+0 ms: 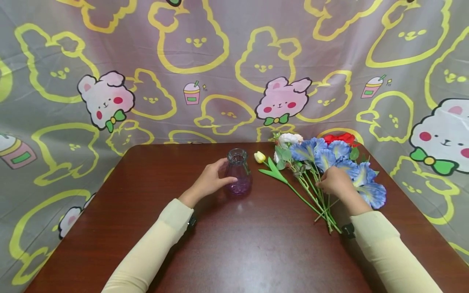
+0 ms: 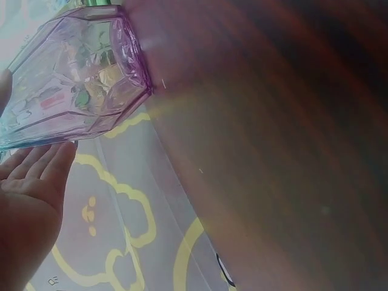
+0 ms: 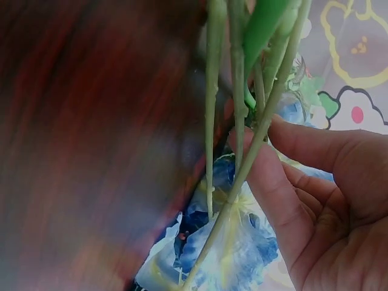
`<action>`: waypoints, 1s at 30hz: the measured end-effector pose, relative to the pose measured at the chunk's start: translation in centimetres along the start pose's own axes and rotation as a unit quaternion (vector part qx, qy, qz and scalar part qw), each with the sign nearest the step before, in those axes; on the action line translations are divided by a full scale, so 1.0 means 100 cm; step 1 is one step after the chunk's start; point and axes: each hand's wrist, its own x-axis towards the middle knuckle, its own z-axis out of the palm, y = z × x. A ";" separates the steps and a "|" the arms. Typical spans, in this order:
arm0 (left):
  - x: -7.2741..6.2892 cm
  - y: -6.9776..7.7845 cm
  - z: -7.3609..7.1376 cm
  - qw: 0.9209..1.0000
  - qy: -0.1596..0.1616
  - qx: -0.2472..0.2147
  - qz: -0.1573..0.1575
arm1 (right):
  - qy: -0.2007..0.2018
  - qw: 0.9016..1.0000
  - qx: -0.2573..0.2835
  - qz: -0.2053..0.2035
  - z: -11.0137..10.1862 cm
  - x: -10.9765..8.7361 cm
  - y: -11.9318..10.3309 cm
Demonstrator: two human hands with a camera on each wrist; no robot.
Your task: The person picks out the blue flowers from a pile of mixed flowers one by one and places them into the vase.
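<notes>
A purple-tinted glass vase (image 1: 239, 175) with a flared rim stands upright on the table. My left hand (image 1: 210, 179) holds it from the left side, thumb across the front and fingers toward the back. In the left wrist view the fingers (image 2: 45, 167) lie along the faceted glass. Over on the right, my right hand (image 1: 337, 183) is among the stems of blue artificial flowers (image 1: 326, 156). Its thumb and index finger pinch a thin green stem (image 3: 257, 136) in the right wrist view. Part of the blue blooms is hidden behind that hand.
A yellow-white tulip (image 1: 259, 157) with green leaves lies between vase and bunch. White flowers (image 1: 289, 139) and red flowers (image 1: 340, 139) lie at the back of the pile. The brown table (image 1: 220, 244) ends at a patterned curtain (image 1: 227, 81).
</notes>
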 end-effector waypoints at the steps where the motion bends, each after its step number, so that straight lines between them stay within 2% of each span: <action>1: 0.000 0.000 0.000 1.000 0.000 0.000 0.001 | -0.002 1.000 -0.001 0.001 0.000 0.000 0.000; 16: 0.000 0.001 0.001 1.000 -0.007 0.005 -0.010 | 0.016 1.000 0.021 0.012 0.000 -0.002 0.001; 24: 0.001 0.001 0.001 1.000 -0.008 0.003 -0.007 | 0.070 0.997 0.014 -0.004 -0.006 -0.004 -0.001; 30: 0.001 0.003 0.000 1.000 -0.009 0.010 -0.013 | 0.099 0.994 0.034 -0.002 -0.011 -0.005 -0.007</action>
